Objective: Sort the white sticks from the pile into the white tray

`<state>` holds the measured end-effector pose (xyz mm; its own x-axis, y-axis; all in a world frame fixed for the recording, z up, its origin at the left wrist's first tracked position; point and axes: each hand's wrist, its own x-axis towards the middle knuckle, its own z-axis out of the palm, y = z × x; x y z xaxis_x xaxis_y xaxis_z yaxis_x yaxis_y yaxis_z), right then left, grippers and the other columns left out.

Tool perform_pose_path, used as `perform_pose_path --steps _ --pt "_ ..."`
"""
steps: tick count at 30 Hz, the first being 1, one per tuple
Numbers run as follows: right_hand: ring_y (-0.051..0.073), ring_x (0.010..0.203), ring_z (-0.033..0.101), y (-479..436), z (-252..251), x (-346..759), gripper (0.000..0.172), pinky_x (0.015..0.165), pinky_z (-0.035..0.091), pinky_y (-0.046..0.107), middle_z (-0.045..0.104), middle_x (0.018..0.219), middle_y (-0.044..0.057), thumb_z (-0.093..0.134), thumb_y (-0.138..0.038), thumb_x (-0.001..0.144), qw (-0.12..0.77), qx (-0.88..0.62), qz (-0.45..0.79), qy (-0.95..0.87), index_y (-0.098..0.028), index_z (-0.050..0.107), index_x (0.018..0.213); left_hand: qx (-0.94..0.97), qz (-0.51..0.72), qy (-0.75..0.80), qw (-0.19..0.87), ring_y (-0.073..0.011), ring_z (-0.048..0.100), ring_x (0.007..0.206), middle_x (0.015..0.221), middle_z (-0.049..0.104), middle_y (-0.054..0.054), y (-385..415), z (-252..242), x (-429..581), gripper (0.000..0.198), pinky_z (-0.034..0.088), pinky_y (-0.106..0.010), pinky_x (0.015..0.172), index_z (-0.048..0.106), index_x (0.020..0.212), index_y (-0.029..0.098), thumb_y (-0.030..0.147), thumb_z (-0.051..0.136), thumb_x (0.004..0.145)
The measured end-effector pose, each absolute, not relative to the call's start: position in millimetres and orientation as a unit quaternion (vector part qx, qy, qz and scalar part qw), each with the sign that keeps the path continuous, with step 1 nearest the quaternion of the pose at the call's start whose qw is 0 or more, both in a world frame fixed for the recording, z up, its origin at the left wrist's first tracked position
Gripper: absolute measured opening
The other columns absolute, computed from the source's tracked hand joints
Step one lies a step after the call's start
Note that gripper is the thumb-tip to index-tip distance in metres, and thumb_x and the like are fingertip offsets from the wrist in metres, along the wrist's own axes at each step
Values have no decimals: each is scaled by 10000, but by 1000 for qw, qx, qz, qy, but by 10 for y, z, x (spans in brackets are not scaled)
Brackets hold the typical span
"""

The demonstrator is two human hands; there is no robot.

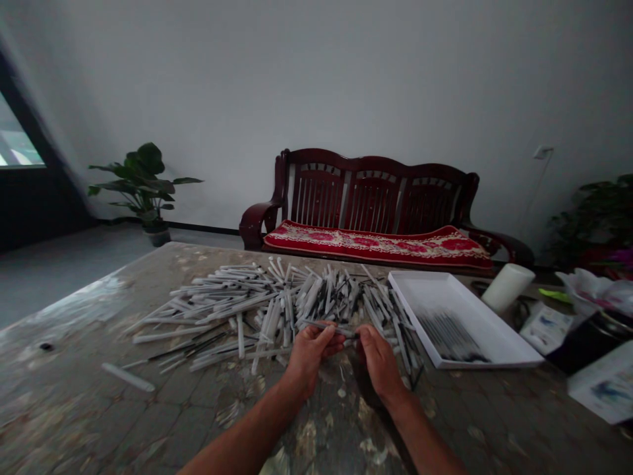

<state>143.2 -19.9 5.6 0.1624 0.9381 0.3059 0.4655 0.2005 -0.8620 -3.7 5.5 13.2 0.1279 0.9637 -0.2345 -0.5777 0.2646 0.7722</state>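
Note:
My left hand (312,348) is closed around a slim pen (346,332) with a pale barrel and a dark end. At the dark end, the fingers of my right hand (378,359) pinch it. Both hands are just above the table, at the near edge of a big loose pile of pen parts (267,300): whitish translucent barrels and thin dark pieces. To the right is a shallow white box (499,326), with a row of dark-tipped pens (450,336) lying side by side in it. One loose barrel (128,377) lies at the left.
A patterned cloth covers the table (173,429). A small black piece (46,346) sits far left. Beyond the white box stand a white roll (508,288), a plastic bag (601,290) and printed boxes (606,382). A wooden bench (373,191) and a potted plant (148,181) are behind.

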Motion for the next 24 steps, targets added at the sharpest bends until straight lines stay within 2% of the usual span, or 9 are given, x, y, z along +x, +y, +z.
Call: perform_pose_path --steps 3,7,14,19,24 --pt "163 640 497 -191 54 1428 357 609 367 261 512 645 -26 419 -517 911 489 -583 220 -610 -229 523 728 268 542 371 705 -148 694 604 655 716 -17 52 137 -33 419 574 -233 575 681 753 135 365 911 488" --pt "164 581 482 -180 42 1422 451 577 350 272 483 571 -23 364 -551 920 485 -595 247 -591 -233 483 624 276 536 373 705 -144 690 600 651 711 -15 37 132 -30 433 574 -236 578 686 756 135 382 910 480" --pt "160 635 501 -218 40 1408 377 599 376 257 520 644 -24 418 -533 910 494 -580 228 -606 -223 533 731 275 539 378 701 -147 689 596 647 707 -11 46 124 -32 449 573 -237 571 684 754 136 399 909 468" --pt "164 538 479 -195 -6 1420 482 544 359 277 474 528 -23 349 -575 920 484 -601 262 -580 -234 487 608 284 533 382 699 -143 688 595 645 701 -2 35 126 -25 431 572 -238 572 681 748 141 401 904 486" --pt "163 619 509 -206 -8 1419 427 587 383 267 542 631 -13 402 -568 903 494 -588 222 -601 -226 525 679 282 535 382 699 -147 686 588 633 694 0 43 117 -22 463 563 -238 558 674 749 141 420 905 461"
